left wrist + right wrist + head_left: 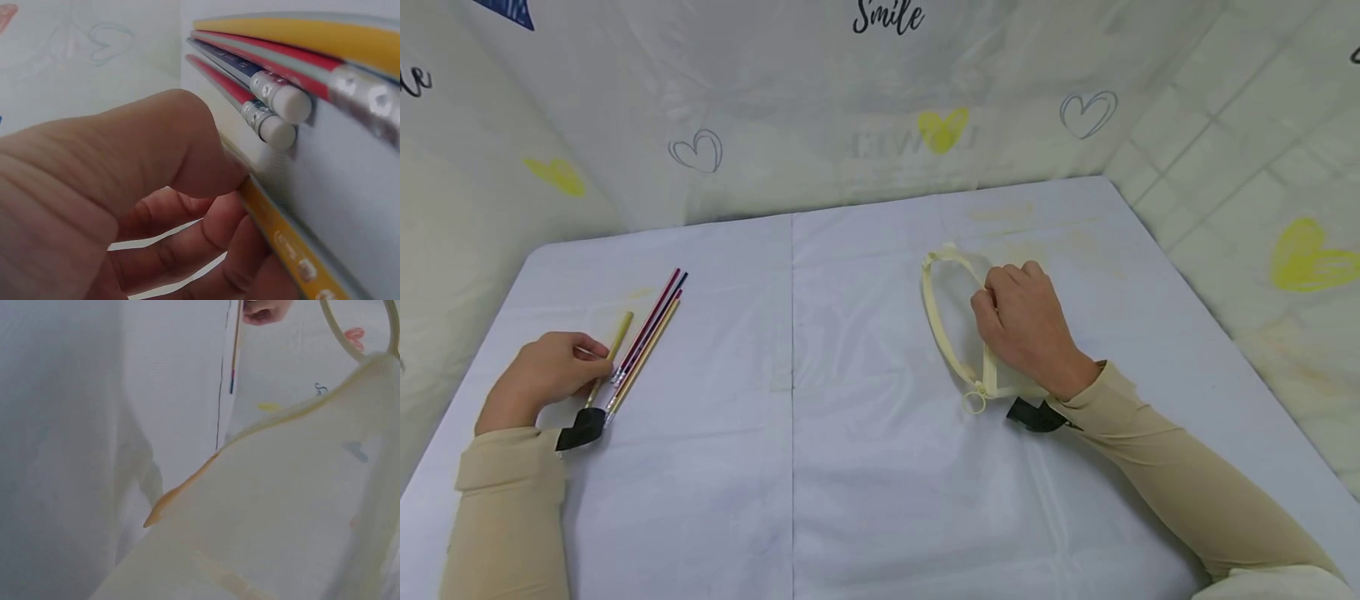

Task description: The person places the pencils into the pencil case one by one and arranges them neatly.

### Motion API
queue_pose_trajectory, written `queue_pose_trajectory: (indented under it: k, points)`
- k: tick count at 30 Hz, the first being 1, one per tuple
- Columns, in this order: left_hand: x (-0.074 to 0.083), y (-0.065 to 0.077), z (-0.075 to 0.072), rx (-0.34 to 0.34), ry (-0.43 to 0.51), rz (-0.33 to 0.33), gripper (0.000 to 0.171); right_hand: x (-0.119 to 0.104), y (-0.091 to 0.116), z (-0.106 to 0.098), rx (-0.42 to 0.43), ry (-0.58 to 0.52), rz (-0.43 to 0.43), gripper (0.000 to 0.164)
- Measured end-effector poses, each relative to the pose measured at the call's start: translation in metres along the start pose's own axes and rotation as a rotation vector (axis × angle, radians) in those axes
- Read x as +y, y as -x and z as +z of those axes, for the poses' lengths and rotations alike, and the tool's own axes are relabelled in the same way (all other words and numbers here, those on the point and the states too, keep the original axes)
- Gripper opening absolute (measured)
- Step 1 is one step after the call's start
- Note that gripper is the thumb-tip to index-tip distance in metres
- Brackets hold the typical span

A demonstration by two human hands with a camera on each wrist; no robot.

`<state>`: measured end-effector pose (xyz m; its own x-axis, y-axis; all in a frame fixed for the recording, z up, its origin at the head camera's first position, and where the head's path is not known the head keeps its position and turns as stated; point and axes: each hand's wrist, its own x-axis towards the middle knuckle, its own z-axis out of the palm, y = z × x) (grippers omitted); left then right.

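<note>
At the left of the head view, my left hand (pixel 559 367) pinches a yellow pencil (pixel 622 329) between thumb and fingers. The left wrist view shows the thumb pressed against this pencil (pixel 294 250). Right beside it lie two red pencils, a dark blue pencil (pixel 240 67) and another yellow pencil (pixel 294 32), side by side with white erasers toward me. My right hand (pixel 1026 321), fingers curled, grips a see-through pouch with cream trim (pixel 935 321) and a pull ring (pixel 974 403). Its clear sheet (pixel 269 500) fills much of the right wrist view; the right fingers are hidden there.
A white cloth (pixel 865 467) with a crease down its middle covers the table. Pale sheets printed with hearts (pixel 943 129) and words hang behind and at the sides. Black straps (pixel 1037 415) sit at both wrists.
</note>
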<state>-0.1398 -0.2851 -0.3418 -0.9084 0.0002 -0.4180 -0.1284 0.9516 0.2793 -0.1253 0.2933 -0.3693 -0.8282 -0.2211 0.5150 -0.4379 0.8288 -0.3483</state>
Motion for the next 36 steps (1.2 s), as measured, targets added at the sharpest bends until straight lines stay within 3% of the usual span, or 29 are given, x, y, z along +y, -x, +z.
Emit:
queue_pose_trajectory:
  k: [11,20,29,34,36]
  points:
    - [-0.006,0.0,-0.003,-0.001,0.061,-0.045,0.05,0.0,0.0,0.001,0.0,-0.006,0.014,0.033]
    - [0.012,0.005,-0.007,0.059,0.147,-0.044,0.049,-0.002,0.001,0.0,0.001,-0.004,0.018,0.033]
    - [0.046,0.005,-0.002,0.152,0.382,0.024,0.041,0.001,0.0,-0.001,0.006,-0.013,-0.001,0.034]
    - [0.063,0.005,0.002,0.223,0.574,0.045,0.033,0.001,0.0,-0.001,-0.01,-0.021,0.005,0.035]
    - [0.07,0.003,0.004,0.234,0.691,0.052,0.028,0.001,0.0,0.0,-0.016,-0.02,0.007,0.035]
